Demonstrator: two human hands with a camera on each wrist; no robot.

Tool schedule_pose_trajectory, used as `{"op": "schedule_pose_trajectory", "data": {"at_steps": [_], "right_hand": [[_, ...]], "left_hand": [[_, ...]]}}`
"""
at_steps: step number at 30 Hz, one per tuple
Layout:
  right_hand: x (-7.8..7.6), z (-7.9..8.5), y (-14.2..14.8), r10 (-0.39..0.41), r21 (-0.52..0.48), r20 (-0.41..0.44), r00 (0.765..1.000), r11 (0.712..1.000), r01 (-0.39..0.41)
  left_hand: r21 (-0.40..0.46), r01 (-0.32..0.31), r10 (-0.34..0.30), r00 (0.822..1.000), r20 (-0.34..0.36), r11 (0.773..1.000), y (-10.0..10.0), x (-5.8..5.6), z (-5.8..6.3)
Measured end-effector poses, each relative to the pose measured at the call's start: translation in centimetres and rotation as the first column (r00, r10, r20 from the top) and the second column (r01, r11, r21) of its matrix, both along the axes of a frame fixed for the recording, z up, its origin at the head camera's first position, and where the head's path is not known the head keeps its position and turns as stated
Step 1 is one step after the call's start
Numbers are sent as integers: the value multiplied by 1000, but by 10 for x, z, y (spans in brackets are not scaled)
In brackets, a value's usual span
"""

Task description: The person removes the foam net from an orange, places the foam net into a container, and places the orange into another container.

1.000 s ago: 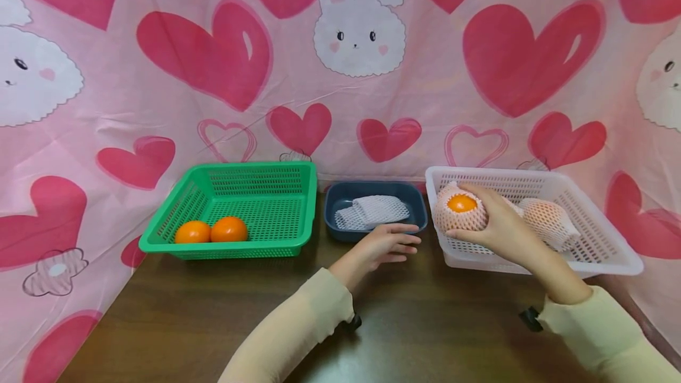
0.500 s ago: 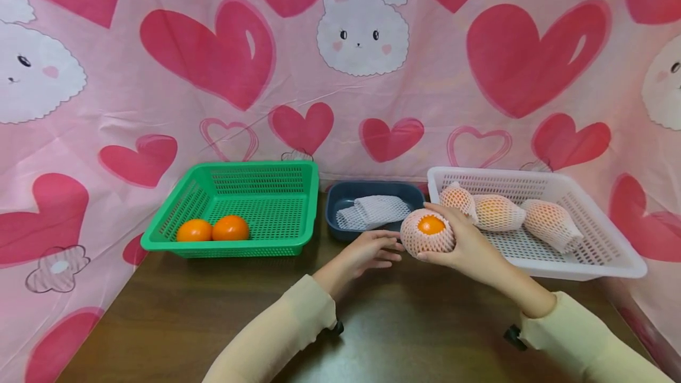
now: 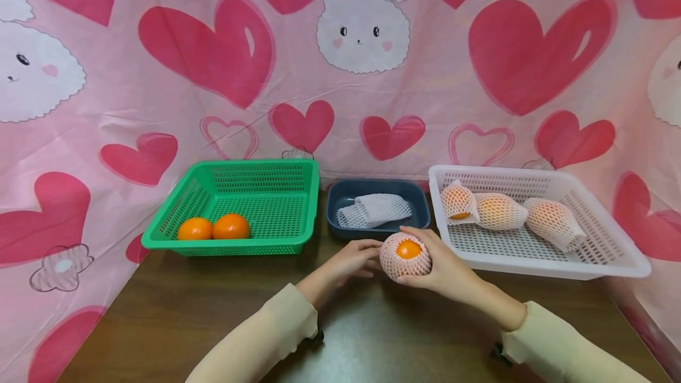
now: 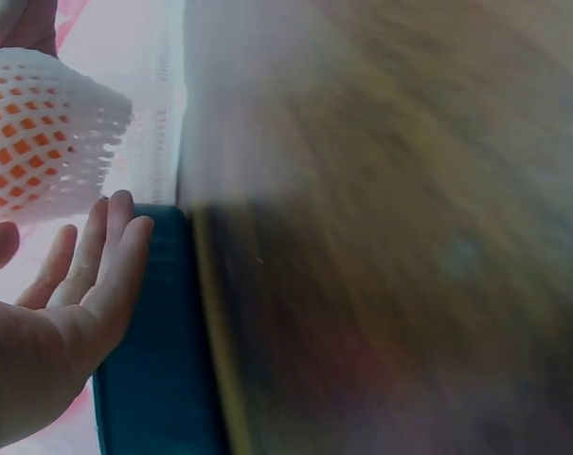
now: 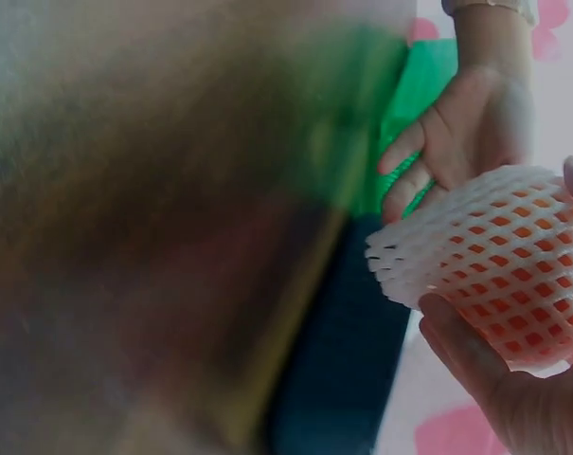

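"Which way is the netted orange [image 3: 406, 257] pointing?"
"Its bare patch is facing up. The net's loose end [image 5: 402, 265] is hanging down toward the tabletop [image 3: 393, 336], so it's standing nearly upright."
"Who's holding it?"
"The right hand [image 3: 440, 265] is gripping it above the tabletop. The left hand [image 3: 348, 262] is holding nothing, its fingers reaching close at 9 o'clock. I can't tell if they're touching."
"What's changing?"
"Both hands and the orange are sitting farther toward 8 o'clock than before."
"What's around?"
"At 12, the blue tray [image 3: 420, 208] is holding white nets [image 3: 384, 208]. At 2, the white basket [image 3: 500, 247] is holding three wrapped fruits [image 3: 501, 211]. At 10, past the left hand, the green basket [image 3: 271, 211] is holding two bare oranges [image 3: 231, 226]."
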State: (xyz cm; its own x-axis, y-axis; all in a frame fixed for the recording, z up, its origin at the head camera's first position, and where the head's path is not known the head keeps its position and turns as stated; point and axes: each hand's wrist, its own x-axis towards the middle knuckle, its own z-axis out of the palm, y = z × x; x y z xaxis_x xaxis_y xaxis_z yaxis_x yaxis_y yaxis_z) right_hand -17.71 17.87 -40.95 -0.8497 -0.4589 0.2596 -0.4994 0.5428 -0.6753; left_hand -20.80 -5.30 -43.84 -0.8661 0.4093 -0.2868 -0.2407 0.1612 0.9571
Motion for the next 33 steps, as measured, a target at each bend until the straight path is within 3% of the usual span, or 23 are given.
{"op": "schedule_pose_trajectory", "data": {"at_steps": [6, 15, 26, 33], "right_hand": [[1, -14, -8, -6, -39, 12, 1000, 999, 6], [1, -37, -22, 51, -85, 94, 994, 995, -43], [-5, -53, -33, 129, -156, 245, 961, 983, -93], [-7, -52, -30, 167, -138, 263, 950, 981, -135]], "left_hand": [[-12, 6, -6, 1000, 10, 1000, -14, 3, 0], [-2, 27, -27, 997, -77, 1000, -30, 5, -5], [104, 108, -98, 990, -98, 989, -42, 8, -3], [70, 199, -179, 959, -219, 978, -43, 11, -4]]}}
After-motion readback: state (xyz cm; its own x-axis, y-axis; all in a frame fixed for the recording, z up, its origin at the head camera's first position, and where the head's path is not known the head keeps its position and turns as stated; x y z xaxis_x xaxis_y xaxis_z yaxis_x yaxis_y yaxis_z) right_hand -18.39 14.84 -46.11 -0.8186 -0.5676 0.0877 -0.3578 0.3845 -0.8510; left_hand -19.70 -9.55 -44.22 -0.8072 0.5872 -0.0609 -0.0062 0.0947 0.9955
